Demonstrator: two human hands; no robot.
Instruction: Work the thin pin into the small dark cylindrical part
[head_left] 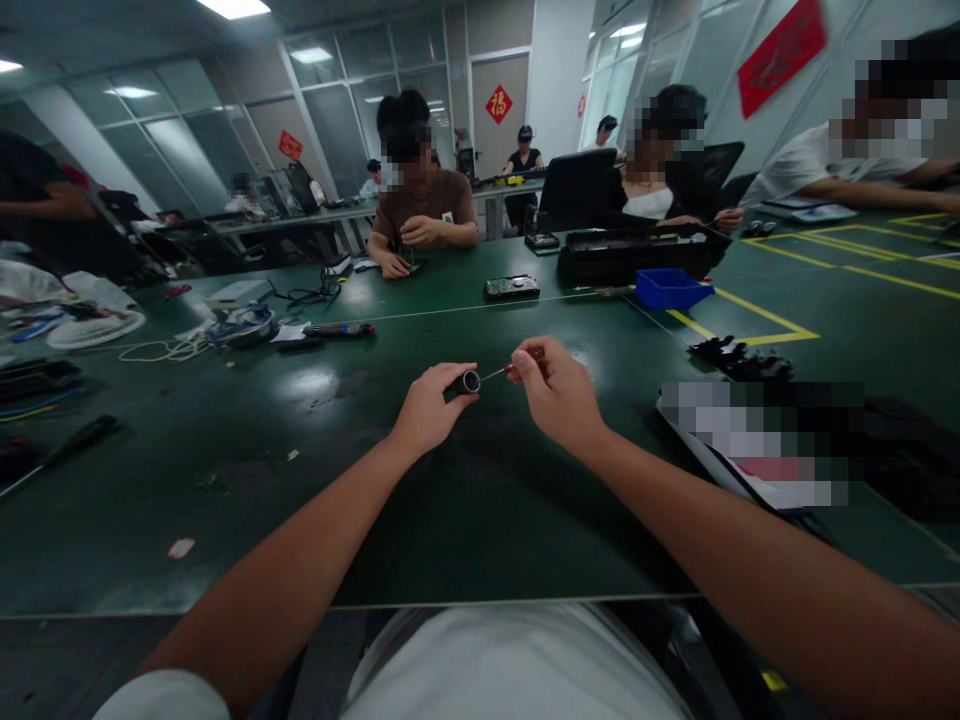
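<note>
My left hand [431, 408] is closed around a small black cylinder [470, 382], whose round end with a pale rim faces right and toward me. Its inside is too dark to make out. In the fingers of my right hand [559, 392] is a thin screwdriver [510, 373] with a reddish handle, partly hidden by the fingers. The metal shaft points left at the cylinder's rim; I cannot tell whether its tip touches. Both hands are held above the green table [480, 520], close together.
Beyond my hands lie a hard drive [512, 287] and a blue bin [671, 288]. A black-handled tool [337, 330] and coiled cables [176, 345] are at left. Black parts [739, 358] lie at right. A co-worker [424, 205] works across the table.
</note>
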